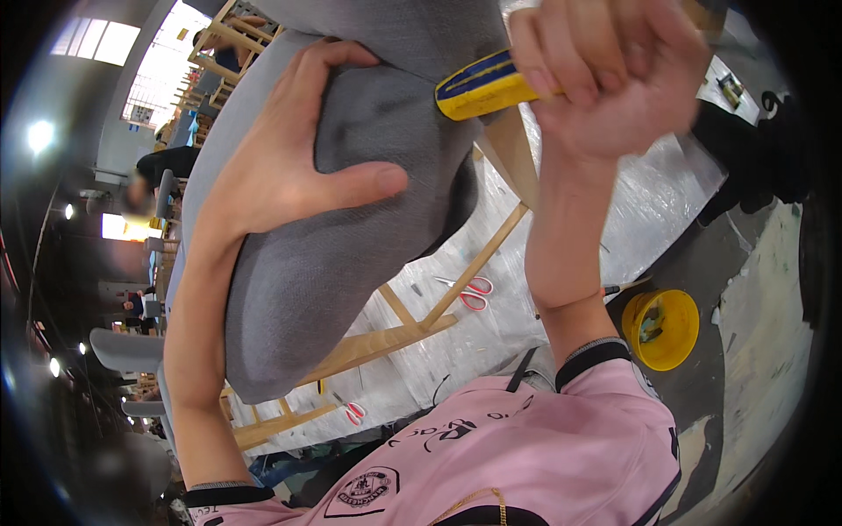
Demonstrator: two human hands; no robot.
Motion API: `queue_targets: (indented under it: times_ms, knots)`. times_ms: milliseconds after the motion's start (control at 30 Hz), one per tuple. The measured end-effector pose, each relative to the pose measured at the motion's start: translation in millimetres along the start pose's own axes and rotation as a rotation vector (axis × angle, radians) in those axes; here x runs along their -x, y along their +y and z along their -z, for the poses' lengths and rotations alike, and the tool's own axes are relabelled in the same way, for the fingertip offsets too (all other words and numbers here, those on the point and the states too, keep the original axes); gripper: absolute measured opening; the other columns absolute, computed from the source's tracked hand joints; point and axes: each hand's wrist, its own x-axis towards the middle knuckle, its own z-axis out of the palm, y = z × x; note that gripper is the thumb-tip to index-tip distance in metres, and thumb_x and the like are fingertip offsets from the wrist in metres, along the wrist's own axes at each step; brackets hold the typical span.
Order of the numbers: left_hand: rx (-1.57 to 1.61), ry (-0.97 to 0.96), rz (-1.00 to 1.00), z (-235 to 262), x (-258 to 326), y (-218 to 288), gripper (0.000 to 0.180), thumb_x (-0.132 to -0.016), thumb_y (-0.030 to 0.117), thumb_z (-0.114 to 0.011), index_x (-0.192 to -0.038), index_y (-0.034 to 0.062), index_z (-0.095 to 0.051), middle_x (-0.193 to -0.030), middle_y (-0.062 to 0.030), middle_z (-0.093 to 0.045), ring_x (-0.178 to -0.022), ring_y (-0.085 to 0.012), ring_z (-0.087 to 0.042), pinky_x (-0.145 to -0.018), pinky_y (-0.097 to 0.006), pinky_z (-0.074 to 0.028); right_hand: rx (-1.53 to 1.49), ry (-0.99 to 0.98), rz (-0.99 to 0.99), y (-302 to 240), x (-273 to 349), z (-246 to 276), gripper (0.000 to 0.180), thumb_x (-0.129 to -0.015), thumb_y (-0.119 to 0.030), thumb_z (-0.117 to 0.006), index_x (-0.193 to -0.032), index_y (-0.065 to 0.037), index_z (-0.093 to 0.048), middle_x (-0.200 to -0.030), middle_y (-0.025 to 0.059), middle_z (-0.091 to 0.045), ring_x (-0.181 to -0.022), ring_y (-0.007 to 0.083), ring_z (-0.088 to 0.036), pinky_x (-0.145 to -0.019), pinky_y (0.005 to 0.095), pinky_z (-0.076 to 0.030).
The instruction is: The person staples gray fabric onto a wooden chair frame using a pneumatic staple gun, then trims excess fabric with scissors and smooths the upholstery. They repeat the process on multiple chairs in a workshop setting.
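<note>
A chair part padded and covered in grey fabric fills the middle, with a crease running between its sections. My left hand rests on the fabric, fingers curving over the crease and thumb held apart. Wrapped round a yellow tool with dark blue inlays is my right hand, raised at the upper right. The tool's rounded yellow end is at the fabric beside the crease; whether it presses in I cannot tell. My fist hides its other end, so its kind does not show.
Wooden legs and rails extend below the grey part, over a table covered in clear plastic film. Red-handled scissors lie there, with a second pair nearer me. A yellow bucket stands at the right.
</note>
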Motion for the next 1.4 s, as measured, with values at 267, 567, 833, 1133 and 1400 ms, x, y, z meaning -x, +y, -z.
queue_targets:
  times_ms: [267, 567, 833, 1133, 1400]
  knots:
    - [0.086, -0.028, 0.055, -3, 3, -4, 0.093, -0.070, 0.054, -0.084, -0.138, 0.0016, -0.050, -0.135, -0.0170, -0.053, -0.131, -0.0332, -0.051, -0.112, -0.041, -0.037, -0.159, 0.018, 0.180, 14, 35, 2, 0.026, -0.097, -0.030, -0.044, -0.073, -0.021, -0.047, -0.056, -0.0081, -0.040, -0.045, 0.0053, -0.040, -0.052, 0.0267, -0.042]
    - [0.090, -0.022, 0.107, 2, -2, 5, 0.090, -0.073, 0.056, -0.081, -0.136, 0.0003, -0.050, -0.133, -0.0171, -0.052, -0.130, -0.0336, -0.050, -0.113, -0.043, -0.035, -0.083, 0.104, 0.388, -1, 57, -10, 0.033, -0.105, -0.033, -0.044, -0.075, -0.018, -0.047, -0.057, -0.0053, -0.042, -0.044, 0.0076, -0.041, -0.051, 0.0265, -0.044]
    - [0.100, 0.076, 0.126, 2, 2, 8, 0.074, -0.079, 0.051, -0.080, -0.129, 0.0010, -0.059, -0.126, -0.0167, -0.060, -0.123, -0.0340, -0.057, -0.110, -0.045, -0.039, -0.314, 0.163, 0.261, 17, 81, -2, 0.046, -0.111, -0.046, -0.031, -0.075, -0.018, -0.038, -0.057, -0.0036, -0.038, -0.044, 0.0087, -0.038, -0.050, 0.0291, -0.043]
    - [-0.591, -0.134, -0.267, -26, 11, 100, 0.032, -0.078, 0.023, -0.079, -0.106, 0.0098, -0.071, -0.087, -0.0053, -0.059, -0.085, -0.0236, -0.058, -0.076, -0.035, -0.043, -0.137, 0.875, -0.645, 34, 248, -103, 0.044, -0.112, -0.048, -0.038, -0.103, -0.007, -0.053, -0.072, 0.0041, -0.052, -0.053, 0.0100, -0.050, -0.050, 0.0254, -0.045]
    - [-0.691, -0.180, -0.346, -64, 18, 96, 0.046, -0.079, 0.002, -0.069, -0.123, 0.0107, -0.062, -0.086, -0.0046, -0.057, -0.082, -0.0254, -0.057, -0.076, -0.037, -0.045, -0.175, 0.783, -0.808, 53, 279, -174, 0.048, -0.111, -0.051, -0.038, -0.104, -0.006, -0.054, -0.068, 0.0015, -0.050, -0.051, 0.0077, -0.046, -0.049, 0.0240, -0.044]
